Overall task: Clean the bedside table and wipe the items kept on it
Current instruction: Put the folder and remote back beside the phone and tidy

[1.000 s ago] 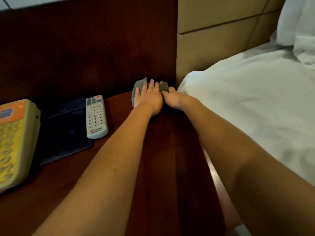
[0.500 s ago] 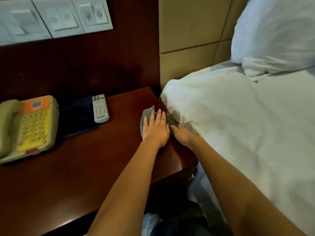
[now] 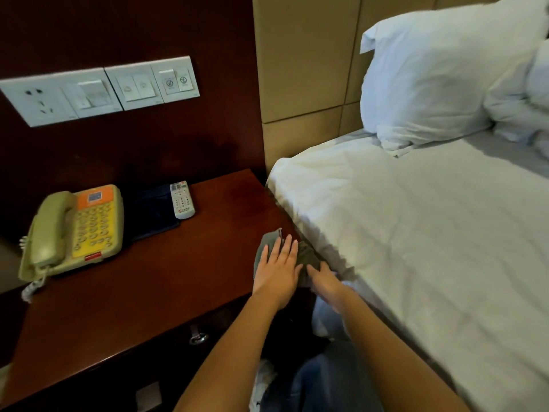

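Fingers (image 3: 286, 251) of my left hand (image 3: 277, 272) lie flat and spread on the cloth (image 3: 309, 258), pressing it to the desk (image 3: 148, 278) to wipe. I cannot tell my right hand (image 3: 325, 282)'s grip.

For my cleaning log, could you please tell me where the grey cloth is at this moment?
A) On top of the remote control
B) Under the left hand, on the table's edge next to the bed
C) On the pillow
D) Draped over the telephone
B: the left hand lies flat on the grey cloth at the bedside table's bed-side edge.
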Demonstrator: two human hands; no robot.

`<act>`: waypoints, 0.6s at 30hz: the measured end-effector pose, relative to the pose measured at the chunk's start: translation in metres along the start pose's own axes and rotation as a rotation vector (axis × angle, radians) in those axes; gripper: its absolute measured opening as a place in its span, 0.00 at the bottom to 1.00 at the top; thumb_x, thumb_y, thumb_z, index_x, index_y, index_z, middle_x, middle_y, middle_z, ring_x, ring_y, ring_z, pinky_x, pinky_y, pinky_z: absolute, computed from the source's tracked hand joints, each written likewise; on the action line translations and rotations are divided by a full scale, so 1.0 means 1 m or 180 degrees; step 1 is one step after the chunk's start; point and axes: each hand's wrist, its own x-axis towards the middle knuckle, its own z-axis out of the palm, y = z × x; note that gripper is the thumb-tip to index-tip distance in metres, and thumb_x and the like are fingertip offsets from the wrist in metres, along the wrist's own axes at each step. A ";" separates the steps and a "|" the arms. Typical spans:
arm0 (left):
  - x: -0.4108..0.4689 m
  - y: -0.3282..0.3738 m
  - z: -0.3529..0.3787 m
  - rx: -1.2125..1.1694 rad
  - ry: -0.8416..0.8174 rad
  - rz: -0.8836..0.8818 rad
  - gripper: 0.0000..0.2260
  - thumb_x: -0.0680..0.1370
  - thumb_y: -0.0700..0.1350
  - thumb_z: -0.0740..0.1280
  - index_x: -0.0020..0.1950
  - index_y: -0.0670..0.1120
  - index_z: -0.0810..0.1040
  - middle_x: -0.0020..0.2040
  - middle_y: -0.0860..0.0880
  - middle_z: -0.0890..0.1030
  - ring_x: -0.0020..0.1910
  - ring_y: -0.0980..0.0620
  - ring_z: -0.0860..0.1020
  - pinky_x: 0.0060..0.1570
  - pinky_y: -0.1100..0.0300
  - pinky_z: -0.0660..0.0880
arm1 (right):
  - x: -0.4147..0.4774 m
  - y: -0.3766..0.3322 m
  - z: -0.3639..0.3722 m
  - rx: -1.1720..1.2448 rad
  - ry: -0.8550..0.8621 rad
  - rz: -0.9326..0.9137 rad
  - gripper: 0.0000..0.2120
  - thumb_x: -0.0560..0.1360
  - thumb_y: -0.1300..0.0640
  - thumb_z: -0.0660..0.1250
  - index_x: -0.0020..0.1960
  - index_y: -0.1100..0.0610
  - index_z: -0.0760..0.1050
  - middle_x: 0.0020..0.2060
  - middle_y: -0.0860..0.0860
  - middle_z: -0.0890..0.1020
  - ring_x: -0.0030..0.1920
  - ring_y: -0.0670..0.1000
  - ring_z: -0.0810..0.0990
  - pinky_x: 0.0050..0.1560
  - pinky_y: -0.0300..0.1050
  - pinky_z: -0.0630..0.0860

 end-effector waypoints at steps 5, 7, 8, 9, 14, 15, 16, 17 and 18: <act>-0.029 -0.042 0.000 0.0216 0.0018 0.0017 0.35 0.80 0.62 0.49 0.78 0.46 0.37 0.77 0.48 0.35 0.77 0.51 0.39 0.74 0.55 0.40 | -0.020 0.004 -0.003 0.0077 0.0260 -0.0145 0.28 0.80 0.46 0.56 0.75 0.59 0.60 0.74 0.57 0.64 0.73 0.57 0.63 0.74 0.51 0.58; -0.042 -0.058 -0.001 0.0167 -0.0076 -0.0122 0.38 0.79 0.64 0.51 0.78 0.45 0.37 0.78 0.47 0.36 0.77 0.50 0.40 0.74 0.55 0.41 | -0.027 0.000 -0.013 0.0012 0.0249 -0.0284 0.25 0.81 0.48 0.55 0.74 0.60 0.62 0.72 0.58 0.67 0.72 0.58 0.64 0.72 0.49 0.60; -0.048 -0.063 -0.001 0.0246 -0.0122 -0.0113 0.38 0.79 0.63 0.52 0.78 0.45 0.37 0.78 0.46 0.37 0.77 0.50 0.40 0.74 0.54 0.41 | -0.029 -0.004 -0.018 -0.0014 0.0226 -0.0350 0.23 0.82 0.49 0.55 0.73 0.60 0.64 0.71 0.58 0.69 0.71 0.58 0.66 0.70 0.47 0.61; -0.054 -0.067 0.000 0.0378 -0.0123 -0.0074 0.37 0.80 0.61 0.53 0.77 0.45 0.37 0.78 0.46 0.38 0.77 0.49 0.40 0.74 0.54 0.40 | -0.033 -0.009 -0.022 -0.0022 0.0252 -0.0463 0.22 0.82 0.50 0.54 0.72 0.60 0.66 0.69 0.59 0.71 0.70 0.58 0.68 0.67 0.46 0.62; -0.085 -0.086 0.004 0.0800 -0.0002 -0.0046 0.39 0.80 0.54 0.60 0.75 0.45 0.33 0.78 0.45 0.38 0.77 0.48 0.40 0.73 0.54 0.37 | -0.034 -0.034 -0.040 -0.0249 0.0330 -0.0859 0.18 0.83 0.52 0.52 0.62 0.60 0.73 0.58 0.58 0.78 0.61 0.58 0.74 0.54 0.44 0.66; -0.093 -0.092 0.006 0.0838 0.0013 -0.0073 0.41 0.79 0.54 0.62 0.74 0.45 0.32 0.78 0.45 0.39 0.77 0.48 0.41 0.72 0.54 0.36 | -0.030 -0.036 -0.043 -0.0288 0.0311 -0.0909 0.16 0.83 0.52 0.52 0.58 0.59 0.74 0.52 0.56 0.78 0.57 0.58 0.75 0.50 0.43 0.65; -0.099 -0.098 0.008 0.0893 0.0061 -0.0063 0.43 0.77 0.55 0.64 0.73 0.44 0.33 0.78 0.44 0.42 0.77 0.47 0.44 0.71 0.54 0.37 | -0.028 -0.039 -0.047 -0.0348 0.0311 -0.0978 0.15 0.82 0.51 0.52 0.54 0.58 0.74 0.46 0.53 0.77 0.54 0.57 0.75 0.48 0.42 0.64; -0.105 -0.102 0.011 0.0994 0.0043 -0.0088 0.45 0.74 0.56 0.69 0.73 0.44 0.37 0.78 0.43 0.48 0.77 0.46 0.49 0.71 0.53 0.41 | -0.026 -0.042 -0.050 -0.0391 0.0307 -0.1034 0.15 0.82 0.51 0.52 0.53 0.58 0.74 0.44 0.51 0.75 0.51 0.56 0.74 0.47 0.41 0.62; -0.109 -0.103 0.010 0.1042 0.0017 -0.0231 0.49 0.69 0.56 0.74 0.74 0.43 0.43 0.77 0.42 0.55 0.76 0.46 0.57 0.71 0.52 0.47 | -0.024 -0.045 -0.054 -0.0409 0.0302 -0.1085 0.16 0.82 0.51 0.52 0.55 0.59 0.74 0.44 0.50 0.74 0.50 0.54 0.73 0.47 0.41 0.62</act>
